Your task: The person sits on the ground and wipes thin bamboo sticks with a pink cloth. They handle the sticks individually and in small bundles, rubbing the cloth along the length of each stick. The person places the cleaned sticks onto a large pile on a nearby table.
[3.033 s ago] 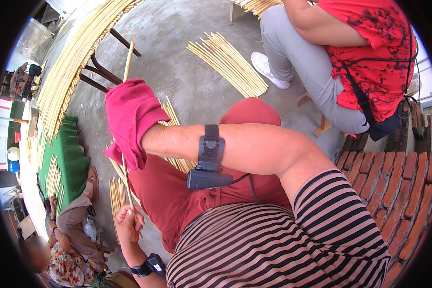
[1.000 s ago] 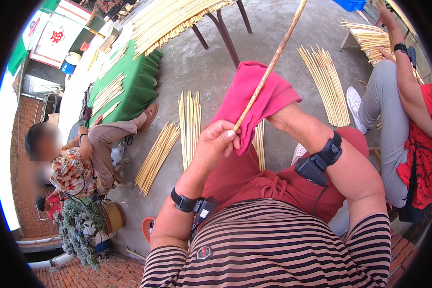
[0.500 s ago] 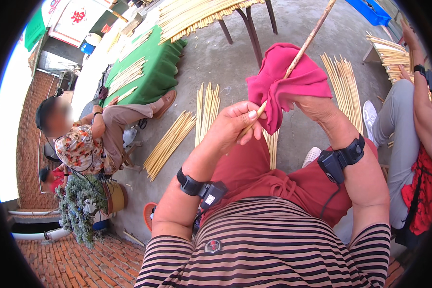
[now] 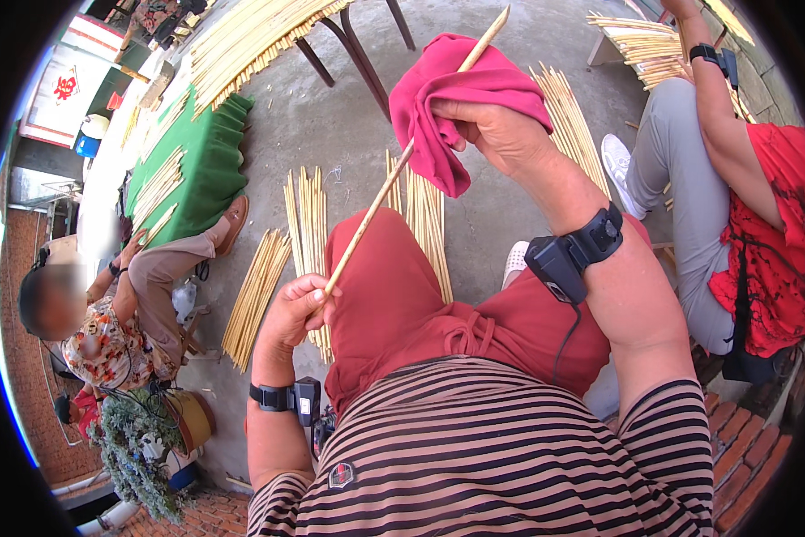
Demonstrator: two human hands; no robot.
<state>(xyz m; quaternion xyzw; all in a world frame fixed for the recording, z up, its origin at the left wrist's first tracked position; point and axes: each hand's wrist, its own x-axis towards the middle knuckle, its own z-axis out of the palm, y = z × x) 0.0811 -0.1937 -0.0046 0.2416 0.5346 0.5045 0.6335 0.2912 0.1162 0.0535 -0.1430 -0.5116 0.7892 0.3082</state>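
A long pale wooden stick [image 4: 367, 222] slants from the lower left up to the top, across my lap. Its lower end is pinched between thumb and fingers of my left hand [image 4: 299, 309]. Higher up, my right hand [image 4: 496, 134] grips a crumpled magenta cloth [image 4: 429, 94] that is wrapped around the stick. The stick's far end sticks out above the cloth. Some of my right fingers are hidden in the folds.
Bundles of similar sticks [image 4: 257, 295] lie on the concrete floor before me, and more cover a table [image 4: 250, 45]. One person [image 4: 116, 340] sits at left by a green-draped table [image 4: 210, 152]; another person [image 4: 761, 233] sits close on my right. A potted plant [image 4: 134, 447] stands lower left.
My left hand has drawn down and left, away from the cloth, and far more stick now shows between my hands. The whole view has shifted, bringing the person at right further in.
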